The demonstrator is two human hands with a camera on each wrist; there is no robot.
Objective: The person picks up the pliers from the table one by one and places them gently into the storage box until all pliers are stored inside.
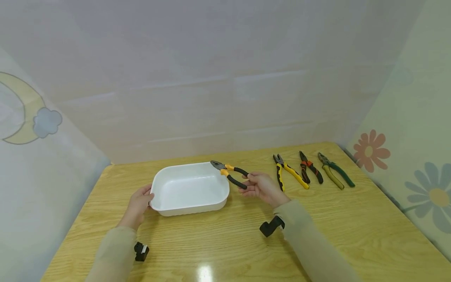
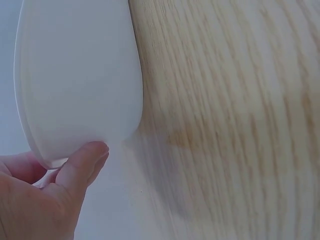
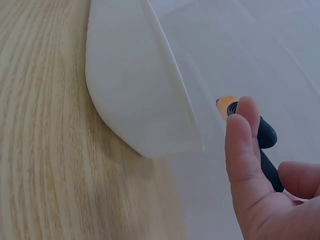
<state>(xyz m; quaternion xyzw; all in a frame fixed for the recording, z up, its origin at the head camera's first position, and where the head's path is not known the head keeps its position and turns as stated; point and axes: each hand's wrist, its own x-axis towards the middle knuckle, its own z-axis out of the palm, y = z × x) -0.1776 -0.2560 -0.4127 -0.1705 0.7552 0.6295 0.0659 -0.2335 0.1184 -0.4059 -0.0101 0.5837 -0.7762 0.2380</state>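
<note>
A white rectangular basin [image 1: 192,210] stands on the wooden table; my left hand [image 1: 139,203] holds its left end. In the left wrist view, the left hand [image 2: 50,200] has thumb and fingers on either side of the basin's rim. My right hand [image 1: 262,188] grips pliers [image 1: 235,182] by their black-and-orange handles. Their metal head points left, above the basin's right back corner, and the handles are spread apart. From the right wrist view, the fingers partly hide the pliers [image 3: 268,134], which are raised beside the basin wall [image 3: 135,85].
Right of my right hand lie yellow-and-black pliers [image 1: 295,175], red-and-black pliers [image 1: 310,166] and green-handled pliers [image 1: 336,172], in a row. The wooden table [image 1: 211,243] ends at a pale backdrop [image 1: 225,117] behind and at both sides.
</note>
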